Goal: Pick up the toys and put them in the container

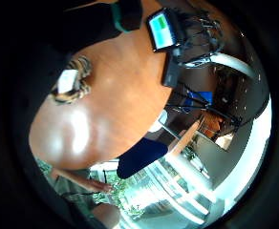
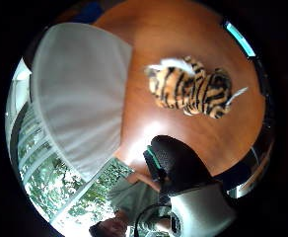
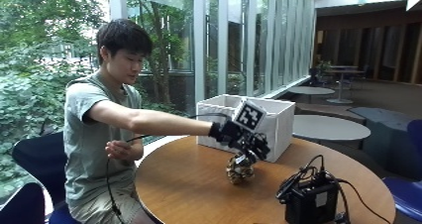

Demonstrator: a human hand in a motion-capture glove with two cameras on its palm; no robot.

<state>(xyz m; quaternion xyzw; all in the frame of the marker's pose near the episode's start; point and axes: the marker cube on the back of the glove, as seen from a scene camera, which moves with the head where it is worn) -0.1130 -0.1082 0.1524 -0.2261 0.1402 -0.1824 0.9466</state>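
Striped tiger toy (image 3: 240, 168) on round wooden table, beside white container (image 3: 277, 116)

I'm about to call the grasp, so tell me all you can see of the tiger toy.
The tiger toy is a small plush, orange with black stripes and white patches, soft and furry by its look, with a white tag at one end. It sits on the round wooden table, in front of the white container and apart from it. The gloved right hand is right above it; from the outside view I cannot tell whether the fingers touch it yet.
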